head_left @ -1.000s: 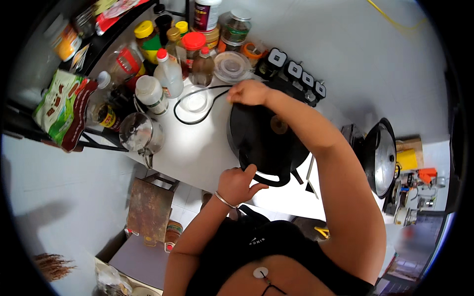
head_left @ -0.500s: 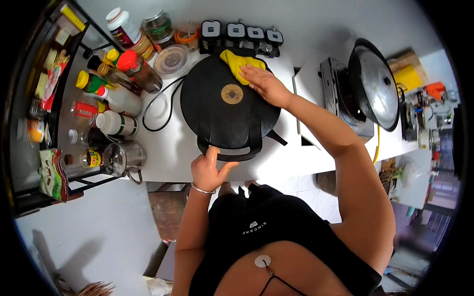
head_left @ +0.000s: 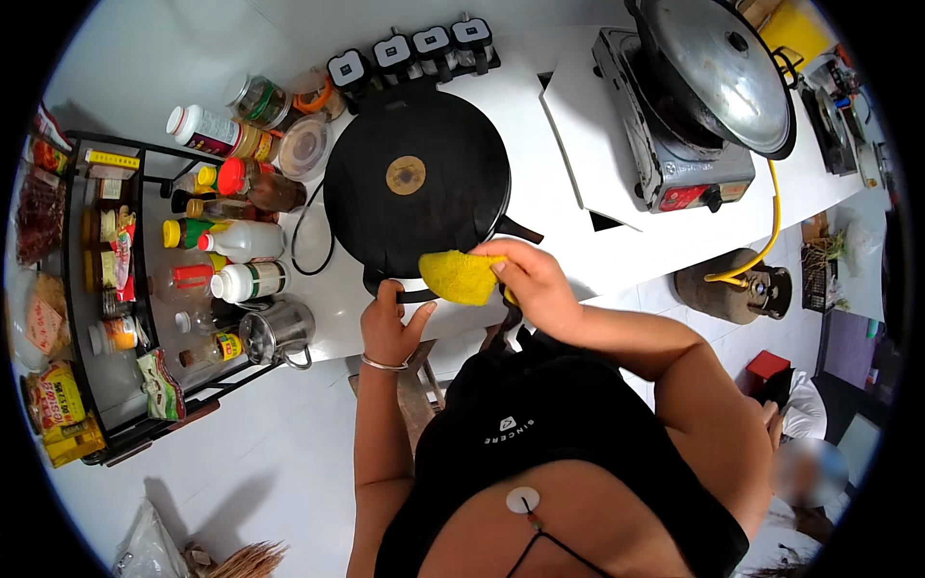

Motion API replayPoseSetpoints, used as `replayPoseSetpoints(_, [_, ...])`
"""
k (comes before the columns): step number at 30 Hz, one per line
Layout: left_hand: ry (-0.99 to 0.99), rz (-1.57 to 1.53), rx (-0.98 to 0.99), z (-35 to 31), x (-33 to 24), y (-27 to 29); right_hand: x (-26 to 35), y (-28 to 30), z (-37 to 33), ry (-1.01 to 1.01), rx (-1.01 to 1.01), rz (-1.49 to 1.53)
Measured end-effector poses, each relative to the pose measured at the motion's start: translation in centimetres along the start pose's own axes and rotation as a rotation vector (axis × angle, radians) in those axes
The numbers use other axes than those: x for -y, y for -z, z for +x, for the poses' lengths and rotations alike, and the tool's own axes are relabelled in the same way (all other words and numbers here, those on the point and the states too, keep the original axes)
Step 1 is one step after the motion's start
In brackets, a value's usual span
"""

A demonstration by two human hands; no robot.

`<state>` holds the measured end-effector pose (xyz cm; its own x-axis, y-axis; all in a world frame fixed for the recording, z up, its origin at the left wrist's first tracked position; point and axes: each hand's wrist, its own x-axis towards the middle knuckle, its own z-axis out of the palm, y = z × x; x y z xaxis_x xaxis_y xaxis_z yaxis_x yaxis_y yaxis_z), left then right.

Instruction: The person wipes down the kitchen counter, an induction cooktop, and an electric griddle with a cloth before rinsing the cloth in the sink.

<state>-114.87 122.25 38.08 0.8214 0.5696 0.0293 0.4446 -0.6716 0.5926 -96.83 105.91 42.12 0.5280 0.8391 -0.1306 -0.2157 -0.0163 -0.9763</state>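
Observation:
A round black electric griddle, its lid down and a tan disc at its middle, sits on the white counter. My left hand, with a bangle at the wrist, grips the griddle's front handle, fingers bent over it and thumb to the right. In my right hand is a yellow cloth, pinched between thumb and fingers. The cloth hangs over the lid's front edge and hides part of the handle. A short black side handle juts out at the griddle's right.
Bottles and jars crowd a black rack at left. Several seasoning boxes stand behind the griddle. At right, a lidded wok rests on a gas stove; a gas cylinder stands below. Another person is at lower right.
My right hand has brought the yellow cloth from the back right of the lid to its front edge. My left hand stays at the handle. The view has swung to the right.

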Motion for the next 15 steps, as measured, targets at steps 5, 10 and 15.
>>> replayPoseSetpoints(5, [-0.131,-0.033,-0.045,0.4,0.4,-0.5,-3.6,-2.8,0.8,0.819,0.251,-0.671])
replayPoseSetpoints(10, [-0.013,0.061,0.076,0.4,0.0,0.4,-6.7,-0.1,-0.3,1.04,0.289,-0.736])
replayPoseSetpoints(15, [0.026,-0.025,0.017,0.7,-0.7,-0.2,-15.5,0.3,-3.3,-0.137,-0.04,0.199])
